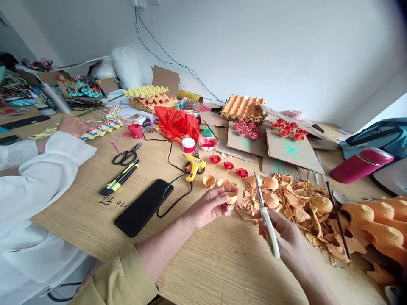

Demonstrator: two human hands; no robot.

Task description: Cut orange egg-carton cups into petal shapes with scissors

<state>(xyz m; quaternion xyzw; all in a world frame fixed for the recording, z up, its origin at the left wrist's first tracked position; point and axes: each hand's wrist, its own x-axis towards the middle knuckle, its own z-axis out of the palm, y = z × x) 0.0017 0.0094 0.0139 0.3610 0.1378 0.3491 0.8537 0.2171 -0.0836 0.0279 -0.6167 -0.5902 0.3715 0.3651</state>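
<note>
Presently: one cardboard cup (230, 197), orange, cut from egg-tray pulp, mouth up, pinched at its rim by the fingertips of the left hand (206, 207). It is held just above the table (206, 262), probably so the rim can be turned freely.

- Scissors (266, 220): white handle, gripped in the closed right hand (284, 239). The blades point up and away, near the cup but not touching it, seemingly kept at the ready.
- Scraps (302, 203): orange trimmings heaped just right of the cup, beneath the blades.
- Torn egg tray (378, 228): at the far right.
- Loose cups (209, 181): just beyond the left hand.
- Red roses (228, 165): three in a row, farther back.
- Glue gun (194, 165) and phone (143, 206): to the left.
- Co-worker's white sleeve (47, 169): at the left edge.
</note>
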